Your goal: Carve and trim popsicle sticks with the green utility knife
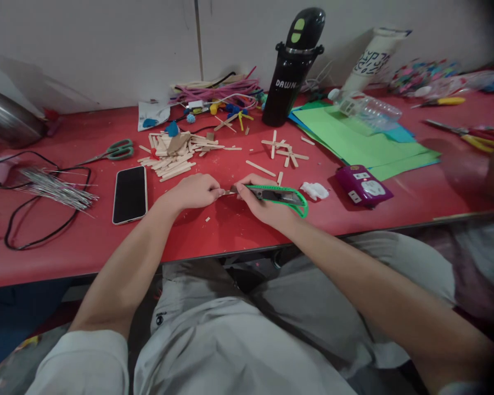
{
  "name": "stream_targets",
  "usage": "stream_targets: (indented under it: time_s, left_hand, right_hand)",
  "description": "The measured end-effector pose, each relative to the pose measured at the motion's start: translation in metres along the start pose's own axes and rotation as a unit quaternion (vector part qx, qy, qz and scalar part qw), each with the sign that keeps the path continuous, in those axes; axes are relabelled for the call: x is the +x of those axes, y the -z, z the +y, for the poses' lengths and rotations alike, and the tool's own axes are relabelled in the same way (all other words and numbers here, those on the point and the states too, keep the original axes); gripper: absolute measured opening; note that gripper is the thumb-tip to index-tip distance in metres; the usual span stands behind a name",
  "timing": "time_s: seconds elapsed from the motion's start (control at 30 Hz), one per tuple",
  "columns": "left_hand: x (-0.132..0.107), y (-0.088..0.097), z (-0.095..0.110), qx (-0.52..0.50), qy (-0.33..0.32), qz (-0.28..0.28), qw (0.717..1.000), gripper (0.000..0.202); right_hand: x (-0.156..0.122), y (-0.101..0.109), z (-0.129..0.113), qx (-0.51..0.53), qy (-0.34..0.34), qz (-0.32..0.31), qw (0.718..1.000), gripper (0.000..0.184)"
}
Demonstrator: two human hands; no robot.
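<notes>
Near the red table's (197,241) front edge: green cutter (279,195) and small stick piece (228,192).
Left hand (195,191): fingertips together, pinched on the stick piece. Right hand (258,202): clamped on the cutter, blade end at the piece. Beyond: wooden stick pile (175,156); black bottle (282,96), upright, capped, contents hidden; clear plastic bottle (370,112), lying on green sheets (349,144); white tube (368,63) near the wall (119,49), contents hidden.

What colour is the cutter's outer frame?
The cutter's outer frame is bright green, best seen in the head view.
</notes>
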State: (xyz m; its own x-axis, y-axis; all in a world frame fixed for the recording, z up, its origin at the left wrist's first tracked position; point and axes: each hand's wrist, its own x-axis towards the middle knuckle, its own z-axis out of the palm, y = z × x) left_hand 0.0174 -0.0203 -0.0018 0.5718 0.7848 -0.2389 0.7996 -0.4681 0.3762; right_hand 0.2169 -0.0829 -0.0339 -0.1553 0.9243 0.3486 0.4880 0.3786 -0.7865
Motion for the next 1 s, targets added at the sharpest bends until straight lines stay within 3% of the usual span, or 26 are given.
stream_targets:
  time_s: [1.0]
  left_hand:
    - [0.0016,0.0001,-0.0025,-0.021,-0.014,-0.003,1.000,0.035]
  right_hand:
    - [-0.0017,-0.0017,-0.0016,0.012,-0.016,0.015,1.000,0.024]
